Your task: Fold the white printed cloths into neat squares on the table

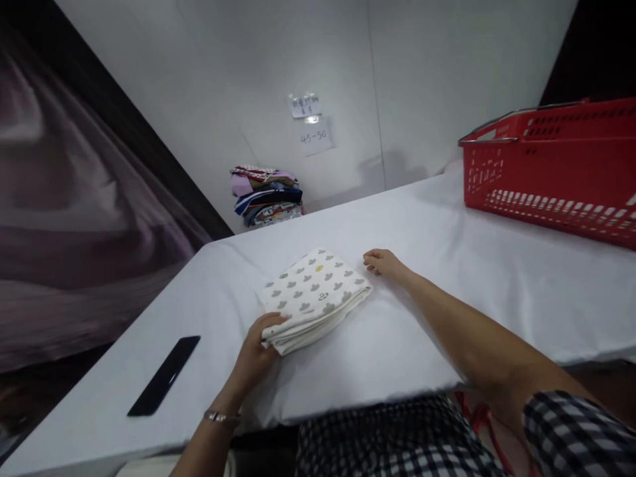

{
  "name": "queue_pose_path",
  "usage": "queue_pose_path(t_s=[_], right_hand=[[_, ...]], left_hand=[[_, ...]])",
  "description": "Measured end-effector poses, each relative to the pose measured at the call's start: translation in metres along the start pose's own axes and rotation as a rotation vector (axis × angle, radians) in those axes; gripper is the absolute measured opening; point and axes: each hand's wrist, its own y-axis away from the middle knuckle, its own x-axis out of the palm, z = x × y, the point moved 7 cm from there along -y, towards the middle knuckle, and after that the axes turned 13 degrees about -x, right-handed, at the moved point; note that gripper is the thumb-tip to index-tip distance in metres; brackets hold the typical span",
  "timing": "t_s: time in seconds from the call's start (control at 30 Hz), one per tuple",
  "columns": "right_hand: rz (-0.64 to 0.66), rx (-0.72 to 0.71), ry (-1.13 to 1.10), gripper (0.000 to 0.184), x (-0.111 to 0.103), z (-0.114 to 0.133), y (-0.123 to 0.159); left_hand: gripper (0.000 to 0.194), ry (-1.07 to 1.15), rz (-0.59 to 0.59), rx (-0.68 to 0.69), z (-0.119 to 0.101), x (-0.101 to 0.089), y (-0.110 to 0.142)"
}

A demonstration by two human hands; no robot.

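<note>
A folded white cloth (313, 286) printed with grey cloud-like shapes and a few yellow and green marks lies on the white-covered table. Several layers show along its near edge. My left hand (261, 341) grips its near left corner, fingers over the top and the thumb side hidden in part. Just beyond the cloth's right corner, my right hand (382, 262) rests low over the table with loosely bent fingers, apart from the cloth and holding nothing.
A dark flat phone-like slab (163, 376) lies at the left of the white tabletop (407, 344). A red plastic basket (556, 179) stands at the back right. Folded clothes (268, 197) are stacked by the wall, below two paper notes (318, 136). A pinkish curtain (84, 199) hangs left.
</note>
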Motion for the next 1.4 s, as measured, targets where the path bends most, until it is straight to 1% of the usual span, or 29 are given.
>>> queue_pose_path(t_s=[0.07, 0.1, 0.17, 0.23, 0.3, 0.37, 0.43, 0.5, 0.53, 0.6, 0.63, 0.67, 0.7, 0.73, 0.77, 0.8, 0.87, 0.9, 0.93, 1.0, 1.03, 1.1, 1.17, 1.2, 1.23, 1.3, 1.37, 1.4], right_hand=[[0.084, 0.017, 0.011, 0.028, 0.015, 0.006, -0.003], [0.123, 0.030, 0.037, 0.035, 0.023, 0.009, -0.005], [0.187, 0.058, 0.134, 0.057, 0.036, 0.017, -0.014], [0.225, 0.080, 0.236, 0.079, 0.046, 0.025, -0.023], [0.241, 0.095, 0.267, 0.088, 0.053, 0.031, -0.030], [0.259, 0.112, 0.242, 0.089, 0.056, 0.035, -0.031], [0.256, 0.105, 0.188, 0.089, 0.052, 0.036, -0.026], [0.176, 0.067, 0.106, 0.089, 0.038, 0.036, -0.014], [0.095, 0.043, 0.069, 0.088, 0.028, 0.035, -0.005], [-0.110, 0.018, 0.056, 0.083, 0.003, 0.031, 0.021], [-0.209, 0.019, 0.064, 0.081, -0.008, 0.028, 0.037], [-0.269, 0.024, 0.054, 0.080, -0.016, 0.025, 0.053], [-0.285, 0.041, 0.025, 0.080, -0.020, 0.021, 0.069], [-0.288, 0.078, -0.011, 0.081, -0.023, 0.017, 0.083], [-0.242, 0.126, -0.048, 0.086, -0.023, 0.013, 0.095], [-0.167, 0.172, -0.067, 0.093, -0.022, 0.010, 0.104], [-0.062, 0.227, -0.027, 0.102, -0.027, 0.008, 0.112], [-0.046, 0.235, 0.022, 0.103, -0.033, 0.009, 0.111], [-0.057, 0.235, 0.076, 0.103, -0.042, 0.010, 0.106], [-0.112, 0.237, 0.153, 0.103, -0.058, 0.012, 0.088], [-0.130, 0.245, 0.162, 0.104, -0.062, 0.011, 0.077], [-0.132, 0.268, 0.147, 0.107, -0.062, 0.007, 0.054], [-0.121, 0.272, 0.156, 0.110, -0.056, 0.002, 0.033], [-0.122, 0.258, 0.183, 0.110, -0.053, 0.000, 0.024], [-0.132, 0.232, 0.219, 0.107, -0.051, 0.000, 0.015], [-0.174, 0.135, 0.286, 0.096, -0.051, 0.001, -0.001], [-0.235, 0.003, 0.333, 0.087, -0.057, 0.006, -0.015], [-0.263, -0.032, 0.365, 0.085, -0.062, 0.007, -0.021]], left_hand=[[0.021, -0.010, -0.005, 0.053, -0.003, -0.001, 0.005], [0.020, -0.012, -0.012, 0.076, -0.004, -0.001, 0.005], [0.019, -0.004, -0.033, 0.121, -0.007, -0.002, 0.006], [0.019, 0.002, -0.043, 0.158, -0.007, 0.000, 0.007], [0.020, -0.015, -0.036, 0.163, -0.003, 0.003, 0.008], [0.021, -0.048, -0.031, 0.126, 0.003, 0.004, 0.007], [0.022, -0.073, -0.032, 0.087, 0.007, 0.004, 0.001], [0.023, -0.077, -0.037, 0.103, 0.003, 0.001, -0.013], [0.024, -0.073, -0.045, 0.131, -0.001, 0.000, -0.023], [0.025, -0.063, -0.063, 0.202, -0.015, 0.001, -0.047], [0.026, -0.073, -0.069, 0.202, -0.020, 0.003, -0.061], [0.027, -0.082, -0.068, 0.192, -0.024, 0.006, -0.074], [0.029, -0.084, -0.054, 0.179, -0.028, 0.011, -0.086], [0.030, -0.078, -0.007, 0.169, -0.029, 0.018, -0.095], [0.031, -0.063, 0.067, 0.154, -0.029, 0.026, -0.101], [0.032, -0.038, 0.152, 0.122, -0.025, 0.035, -0.103], [0.033, 0.040, 0.295, 0.016, -0.011, 0.046, -0.102], [0.033, 0.084, 0.343, -0.048, -0.002, 0.049, -0.098], [0.034, 0.130, 0.369, -0.116, 0.006, 0.048, -0.094], [0.039, 0.233, 0.374, -0.259, 0.021, 0.042, -0.087], [0.043, 0.293, 0.367, -0.330, 0.026, 0.039, -0.085], [0.050, 0.428, 0.356, -0.467, 0.031, 0.035, -0.082], [0.049, 0.515, 0.380, -0.566, 0.028, 0.038, -0.081], [0.047, 0.510, 0.389, -0.599, 0.026, 0.042, -0.082], [0.047, 0.467, 0.370, -0.626, 0.025, 0.045, -0.083], [0.048, 0.309, 0.258, -0.643, 0.022, 0.049, -0.087], [0.047, 0.250, 0.202, -0.632, 0.018, 0.058, -0.092], [0.046, 0.250, 0.188, -0.621, 0.015, 0.064, -0.094]])
